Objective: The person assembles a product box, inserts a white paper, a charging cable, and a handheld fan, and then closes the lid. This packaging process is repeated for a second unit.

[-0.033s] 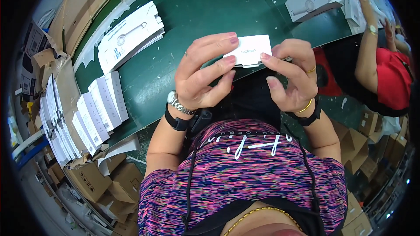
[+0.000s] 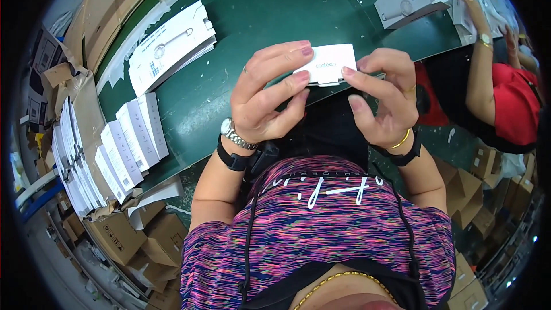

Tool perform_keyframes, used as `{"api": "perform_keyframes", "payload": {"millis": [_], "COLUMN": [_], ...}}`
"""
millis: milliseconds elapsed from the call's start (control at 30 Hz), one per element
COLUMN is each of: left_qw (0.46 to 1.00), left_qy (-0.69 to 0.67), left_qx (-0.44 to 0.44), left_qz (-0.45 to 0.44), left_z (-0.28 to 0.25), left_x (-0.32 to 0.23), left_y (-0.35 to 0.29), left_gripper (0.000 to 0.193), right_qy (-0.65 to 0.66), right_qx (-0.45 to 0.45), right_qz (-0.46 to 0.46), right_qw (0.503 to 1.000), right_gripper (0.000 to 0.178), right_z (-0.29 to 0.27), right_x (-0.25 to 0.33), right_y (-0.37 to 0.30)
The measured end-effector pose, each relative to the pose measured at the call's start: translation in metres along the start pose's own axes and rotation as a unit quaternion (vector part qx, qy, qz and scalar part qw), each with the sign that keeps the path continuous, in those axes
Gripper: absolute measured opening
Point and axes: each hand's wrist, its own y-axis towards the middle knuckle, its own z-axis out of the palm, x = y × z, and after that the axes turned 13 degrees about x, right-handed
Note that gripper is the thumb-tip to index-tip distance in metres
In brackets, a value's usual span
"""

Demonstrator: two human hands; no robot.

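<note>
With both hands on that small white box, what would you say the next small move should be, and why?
Probably press the flap shut: the small white box is pinched between the left hand and right hand, and a tab juts from its lower edge above the green table.

Two hands (image 2: 270, 95) — one white box (image 2: 327, 63).

Small white flat box (image 2: 328, 63), rounded corners, was held level, lid side up, just above the green desk's (image 2: 241, 28) near edge.

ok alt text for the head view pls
Both hands, left hand and right hand, hold a small white box above a green table. Flat white cartons lie stacked at left.
</note>
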Motion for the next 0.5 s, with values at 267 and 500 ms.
{"api": "perform_keyframes", "payload": {"millis": [267,500], "left_qw": [0.994,0.995], "left_qy": [-0.051,-0.045], "left_qx": [-0.065,-0.04], "left_qz": [-0.074,-0.083], "left_z": [0.012,0.006], "left_x": [-0.004,-0.004], "left_y": [-0.005,-0.003], "left_gripper": [0.04,0.043], "right_qy": [0.105,0.174], "right_qx": [-0.064,-0.057], "right_qz": [0.04,0.029], "right_qw": [0.992,0.983], "right_gripper": [0.022,0.017], "right_z": [0.025,0.034], "right_x": [0.005,0.003], "right_y": [0.004,0.01]}}
